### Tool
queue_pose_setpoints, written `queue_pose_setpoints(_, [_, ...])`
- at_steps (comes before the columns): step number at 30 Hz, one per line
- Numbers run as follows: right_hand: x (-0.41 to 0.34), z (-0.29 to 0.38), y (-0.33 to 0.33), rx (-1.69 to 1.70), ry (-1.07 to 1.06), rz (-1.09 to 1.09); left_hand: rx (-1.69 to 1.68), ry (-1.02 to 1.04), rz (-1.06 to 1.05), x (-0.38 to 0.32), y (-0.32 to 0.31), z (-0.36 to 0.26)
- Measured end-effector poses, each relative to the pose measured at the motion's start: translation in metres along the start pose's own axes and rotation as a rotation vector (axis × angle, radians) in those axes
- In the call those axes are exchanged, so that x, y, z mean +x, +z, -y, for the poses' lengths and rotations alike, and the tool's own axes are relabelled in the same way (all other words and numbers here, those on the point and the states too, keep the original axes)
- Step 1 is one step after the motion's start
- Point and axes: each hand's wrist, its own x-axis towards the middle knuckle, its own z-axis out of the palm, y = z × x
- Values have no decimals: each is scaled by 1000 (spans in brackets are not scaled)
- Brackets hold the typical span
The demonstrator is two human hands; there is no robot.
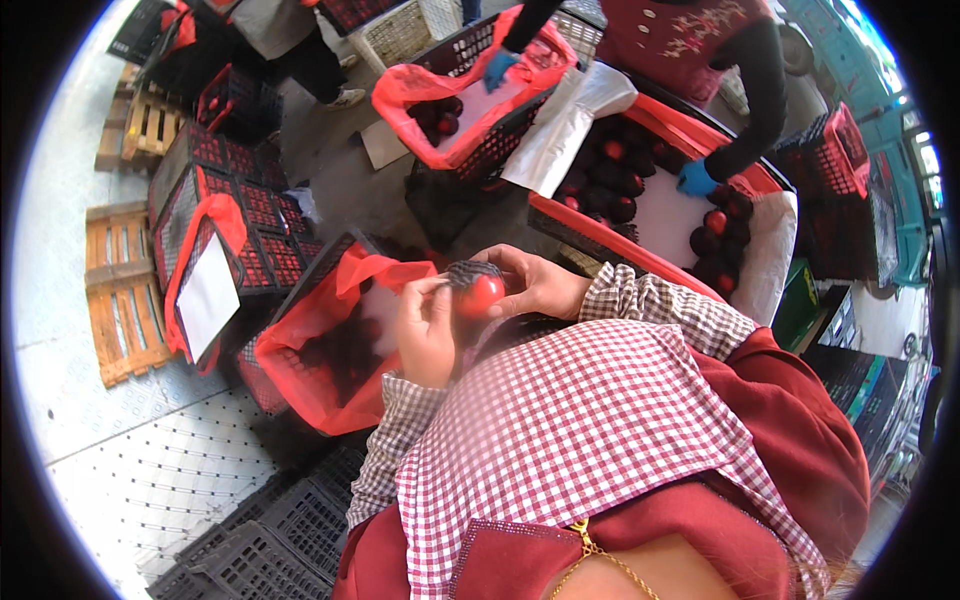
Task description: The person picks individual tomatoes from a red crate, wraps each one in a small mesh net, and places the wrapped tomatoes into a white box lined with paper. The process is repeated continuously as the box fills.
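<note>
Between my two hands, in front of my checked apron, is a round, shiny red fruit [481, 295] with black foam netting over its upper left part. My left hand [426, 330] pinches the netting with thumb and fingertips. From the right, my right hand [534, 283] holds the fruit, thumb below and fingers above. Just left of my hands stands a black plastic crate lined with red mesh [300, 379], which holds dark netted fruits. A larger crate with red lining [637, 259] lies beyond my right forearm, with many netted fruits on a pale sheet.
A co-worker's blue-gloved hands [696, 178] reach into the large crate and a red-lined crate [420, 150] at the top. Stacked red-and-black crates [247, 217] and wooden pallets [127, 292] stand at left. Black crates [262, 555] lie at lower left. Another person stands at the upper left.
</note>
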Motion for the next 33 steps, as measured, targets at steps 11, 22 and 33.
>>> queue_pose_setpoints(11, [-80, 6, -77, 469, -8, 16, 506, 126, 110, 35, 97, -51])
queue_pose_setpoints(22, [-110, -1, -116, 914, 120, -208, 509, 246, 431, 42, 170, -51])
queue_pose_setpoints(33, [-139, 7, -122, 559, 299, -238, 338, -90, 522, 35, 191, -40])
